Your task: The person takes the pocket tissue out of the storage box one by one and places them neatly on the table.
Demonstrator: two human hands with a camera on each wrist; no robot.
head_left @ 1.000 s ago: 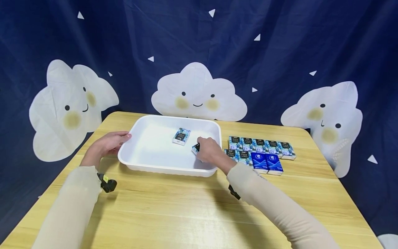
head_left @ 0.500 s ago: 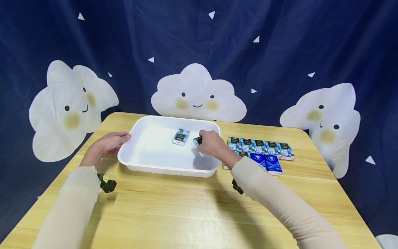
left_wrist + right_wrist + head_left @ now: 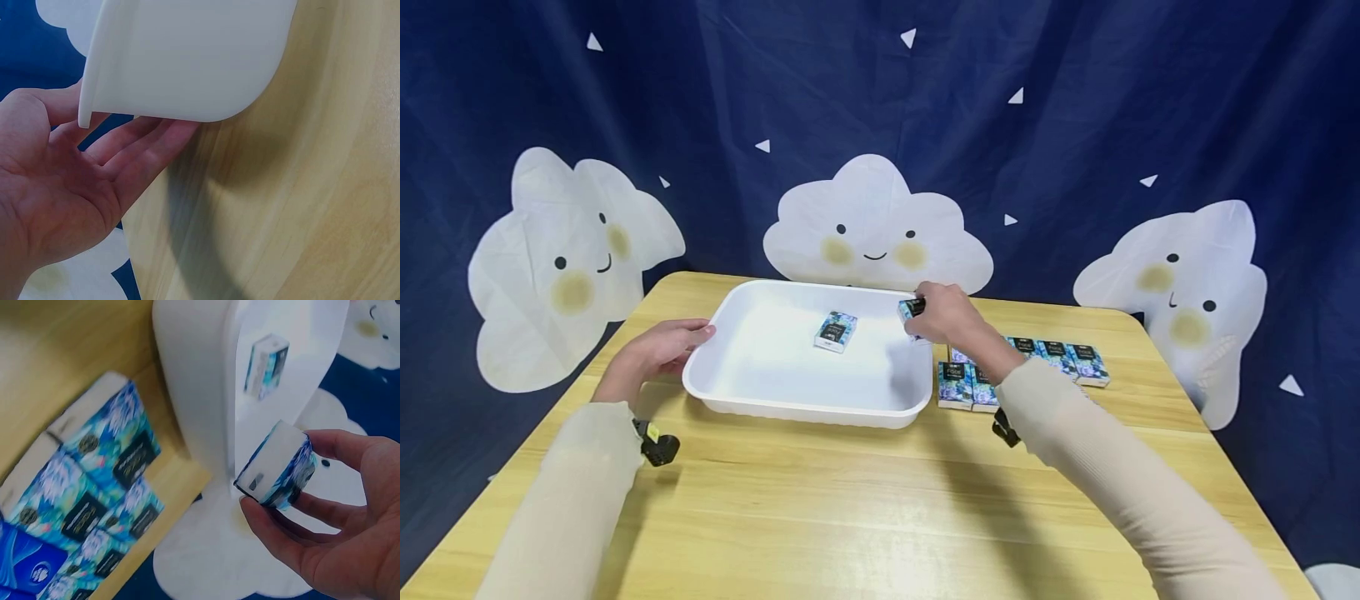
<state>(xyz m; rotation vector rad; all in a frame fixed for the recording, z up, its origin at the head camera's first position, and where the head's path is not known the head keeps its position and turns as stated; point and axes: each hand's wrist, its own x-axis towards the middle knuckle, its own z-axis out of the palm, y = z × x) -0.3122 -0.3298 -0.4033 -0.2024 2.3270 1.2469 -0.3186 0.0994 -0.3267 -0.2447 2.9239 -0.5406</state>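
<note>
A white plastic tray (image 3: pixel 797 408) stands on the table, and my left hand (image 3: pixel 662 346) holds its left end. In the left wrist view, the fingers (image 3: pixel 140 156) reach under the tray's end while the thumb is partly hidden by the rim. My right hand (image 3: pixel 951 317) pinches a floral-printed tissue pack (image 3: pixel 912 312) between thumb and fingers, above the tray's right far corner. The right wrist view shows that pack (image 3: pixel 281 465) tilted, its pale side facing the camera. Another floral tissue pack (image 3: pixel 835 331) lies flat inside the tray.
Right of the tray, floral tissue packs (image 3: pixel 955 385) lie in two rows, partly hidden by my right forearm. Plain blue packs (image 3: pixel 28 559) adjoin them in the right wrist view. A dark blue cloud-print curtain (image 3: pixel 1037 150) hangs behind the wooden table (image 3: pixel 820 508).
My right hand has lifted the pinched tissue pack from inside the tray and carried it right and away, toward the far right corner. The left hand stays on the tray's end.
</note>
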